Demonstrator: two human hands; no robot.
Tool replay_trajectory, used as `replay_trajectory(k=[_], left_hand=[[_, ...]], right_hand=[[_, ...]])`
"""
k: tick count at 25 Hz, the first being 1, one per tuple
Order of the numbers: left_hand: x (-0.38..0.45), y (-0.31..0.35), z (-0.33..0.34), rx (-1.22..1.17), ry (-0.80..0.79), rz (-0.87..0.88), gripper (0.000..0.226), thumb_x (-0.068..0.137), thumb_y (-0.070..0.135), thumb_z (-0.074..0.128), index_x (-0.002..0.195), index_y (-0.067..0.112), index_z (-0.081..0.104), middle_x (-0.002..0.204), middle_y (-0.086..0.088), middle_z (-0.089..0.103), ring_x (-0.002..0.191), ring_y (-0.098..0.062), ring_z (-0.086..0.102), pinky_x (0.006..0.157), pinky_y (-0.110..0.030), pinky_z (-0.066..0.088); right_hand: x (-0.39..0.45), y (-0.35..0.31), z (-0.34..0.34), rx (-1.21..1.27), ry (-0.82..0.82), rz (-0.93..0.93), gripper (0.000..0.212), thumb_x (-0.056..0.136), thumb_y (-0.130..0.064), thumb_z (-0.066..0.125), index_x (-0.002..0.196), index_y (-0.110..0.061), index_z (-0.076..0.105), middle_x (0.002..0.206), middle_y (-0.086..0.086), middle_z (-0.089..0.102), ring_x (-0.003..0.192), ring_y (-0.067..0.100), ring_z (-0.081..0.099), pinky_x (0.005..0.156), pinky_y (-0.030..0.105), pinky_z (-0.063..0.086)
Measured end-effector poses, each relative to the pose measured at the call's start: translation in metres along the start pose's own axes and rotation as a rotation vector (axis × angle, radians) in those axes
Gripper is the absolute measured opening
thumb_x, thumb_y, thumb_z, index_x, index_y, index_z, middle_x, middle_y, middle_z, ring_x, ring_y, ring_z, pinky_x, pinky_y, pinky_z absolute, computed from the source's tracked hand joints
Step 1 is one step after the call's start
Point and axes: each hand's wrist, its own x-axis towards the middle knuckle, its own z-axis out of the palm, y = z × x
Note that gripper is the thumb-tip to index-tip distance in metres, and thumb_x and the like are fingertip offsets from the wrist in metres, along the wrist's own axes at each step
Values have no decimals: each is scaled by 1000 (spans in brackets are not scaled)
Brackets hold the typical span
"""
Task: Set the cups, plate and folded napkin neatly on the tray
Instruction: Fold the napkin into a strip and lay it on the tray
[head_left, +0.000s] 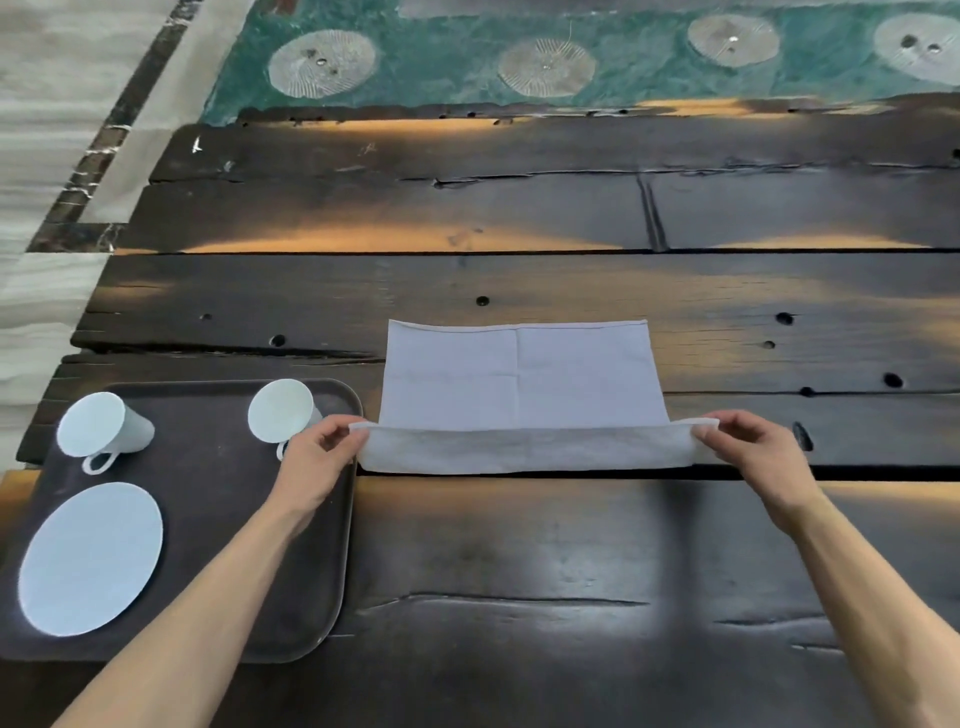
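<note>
At centre frame, on the dark wooden surface (519, 545), the white napkin (519, 384) lies half-folded; the left hand (317, 457) and right hand (753, 452) each pinch a near corner. Lower left, the tray (234, 519) carries 2 cups (98, 426) and 1 plate (91, 558).
</note>
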Motion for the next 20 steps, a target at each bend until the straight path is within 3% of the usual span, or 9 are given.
replay_trajectory(k=[2,5,8,11,16,20], left_hand=[[23,8,4,36,30,9,7,93,17,66,95,19,73,87,3,69,78,-7,58,80,-25,47],[59,21,7,85,58,46,11,92,17,67,88,27,71,82,7,68,71,0,57,70,-15,45],[100,29,10,202,76,42,8,90,19,67,88,26,69,82,4,67,73,-8,57,68,-25,45],[137,31,17,347,81,46,5,90,22,64,89,24,68,84,1,67,79,-16,58,74,-31,45],[177,21,34,403,78,18,7,93,24,56,90,23,62,82,3,63,74,-8,53,66,-24,42],[194,10,47,397,86,-4,9,97,23,48,96,21,57,82,5,59,73,-8,50,64,-26,40]], right_hand=[[25,-9,9,10,25,0,4,82,-21,77,83,-21,73,69,-17,69,61,-6,58,71,23,45],[62,-22,20,18,50,-13,5,84,-19,74,82,-21,71,70,-15,67,62,-4,56,69,24,45],[100,-30,28,-11,50,-6,2,87,-18,71,89,-16,70,78,-4,64,69,12,54,69,28,46],[130,-31,41,-26,50,6,3,89,-16,68,87,-16,69,77,-3,61,71,17,51,68,31,45],[165,-23,59,-104,79,26,5,91,-17,65,87,-20,67,88,2,66,82,21,57,80,43,50],[185,-17,63,-225,91,-28,12,93,-27,60,99,-18,64,95,3,66,85,22,58,80,44,49]])
